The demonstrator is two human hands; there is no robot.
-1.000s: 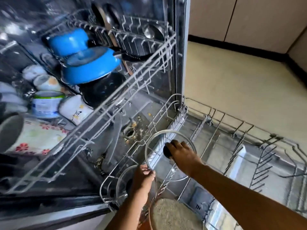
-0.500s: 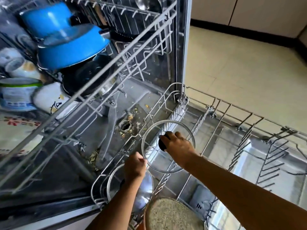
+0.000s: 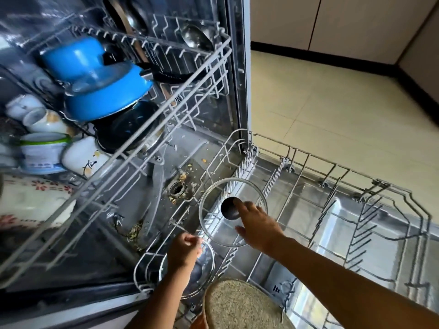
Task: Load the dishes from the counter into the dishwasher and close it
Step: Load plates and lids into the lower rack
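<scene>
Nearest, at the bottom edge: a round speckled disc (image 3: 244,305) with a brown rim, standing just past the front of the lower rack (image 3: 245,162); what it is I cannot tell. Left hand (image 3: 184,251) is over the near glass lid (image 3: 206,264), which stands on edge in the rack's front-left corner. Its fingers curl at the lid's top rim, but whether they pinch the rim or merely steady it is unclear. Likely purpose: keeping this lid from tipping against its neighbour. Just beyond, the far glass lid (image 3: 213,224) also stands on edge among the tines, dark knob (image 3: 229,208) facing the person. Right hand (image 3: 257,225) is released, fingers spread and nearly straight, index tip touching the knob, apparently testing that the lid sits by itself. Edge-on placement suits water reaching both faces and saves space. The rest of the rack, drawn out over the open door (image 3: 344,222), is bare wire. Farther in, food scraps lie round the drain filter (image 3: 177,188). The upper rack (image 3: 190,83) carries blue pots (image 3: 107,96), white mugs (image 3: 83,157) and a ladle (image 3: 197,39). Judgement: loading is partway, closing not yet begun.
</scene>
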